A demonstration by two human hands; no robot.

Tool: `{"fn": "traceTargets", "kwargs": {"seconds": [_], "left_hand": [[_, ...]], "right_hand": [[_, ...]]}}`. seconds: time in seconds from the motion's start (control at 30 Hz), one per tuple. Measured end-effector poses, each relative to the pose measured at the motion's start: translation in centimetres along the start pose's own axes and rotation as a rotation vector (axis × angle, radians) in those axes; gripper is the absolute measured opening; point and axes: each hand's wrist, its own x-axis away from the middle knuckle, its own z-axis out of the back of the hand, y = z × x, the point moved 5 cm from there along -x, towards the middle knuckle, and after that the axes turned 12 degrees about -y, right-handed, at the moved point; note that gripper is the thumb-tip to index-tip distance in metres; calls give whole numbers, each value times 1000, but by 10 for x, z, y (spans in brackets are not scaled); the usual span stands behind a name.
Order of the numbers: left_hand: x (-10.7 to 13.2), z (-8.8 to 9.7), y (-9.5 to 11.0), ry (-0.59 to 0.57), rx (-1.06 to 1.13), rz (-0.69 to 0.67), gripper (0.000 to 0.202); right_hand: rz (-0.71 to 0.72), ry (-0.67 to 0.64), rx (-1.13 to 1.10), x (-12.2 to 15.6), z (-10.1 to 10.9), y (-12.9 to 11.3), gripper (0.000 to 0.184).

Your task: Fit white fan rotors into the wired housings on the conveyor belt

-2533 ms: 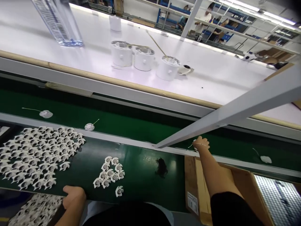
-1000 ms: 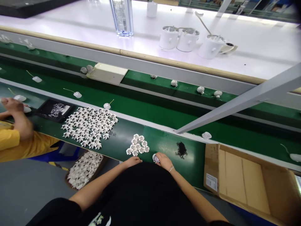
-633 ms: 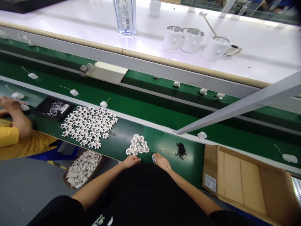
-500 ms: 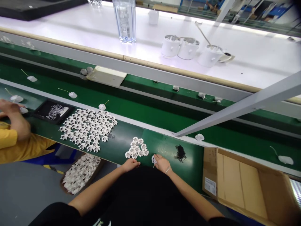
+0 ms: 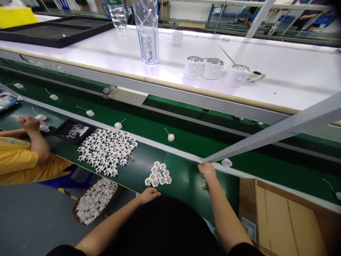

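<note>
- White-topped workbench (image 5: 282,85), long, with a pale wooden edge rail; it runs across the far side of the view.
- Green conveyor belt (image 5: 191,190), multi-lane, with grey metal divider rails; it lies between the bench and the person.
- Open brown cardboard box (image 5: 282,220) at lower right, beside the belt, partly cut off by the frame.
- Co-worker's yellow sleeve (image 5: 16,160) at far left; the co-worker's hand (image 5: 30,123) is near wire-tailed pieces on the belt, and its grip cannot be read.
- Brown tray of white pieces (image 5: 96,201), heaped full, below the belt edge on the grey floor.
- Large flat cluster of white star-shaped pieces (image 5: 106,151), many rows, on the near lane; this is the bulk of the visible stock on the belt.
- Small cluster of white star-shaped pieces (image 5: 158,175), a rough triangle on the near lane, just ahead of the left hand and apart from the large cluster.
- Wire-tailed white round pieces (image 5: 171,137), spaced singly along the middle lane, against the bunched loose ones.
- Left hand (image 5: 149,195): at the belt's near edge, nearest the small cluster, fingers curled together; no pinched item shows.
- Right hand (image 5: 207,169): at the divider rail, fingers pressed together, tips hidden; cannot tell whether it pinches anything. Nearest item is a white cup-shaped piece (image 5: 226,163), just beyond, not touching.
</note>
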Motion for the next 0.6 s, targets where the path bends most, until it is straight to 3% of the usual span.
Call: {"fn": "traceTargets", "kwargs": {"seconds": [0.1,0.17,0.27,0.4,0.6], "left_hand": [[5,-2,2,15,-27,1,32],[7,-4,6,10,-67,12,32],[8,-6,18,-10,-162,29,32],[15,-9,51,-8,-334,-35,30],[44,-6,105,166,-643,-220,28]], "right_hand": [[-206,153,-23,-3,39,61,39],[-238,237,-48,-11,56,84,44],[-129,243,-121,-31,64,96,40],[-4,239,-275,-41,64,101,33],[-10,486,-519,6,65,126,45]]}}
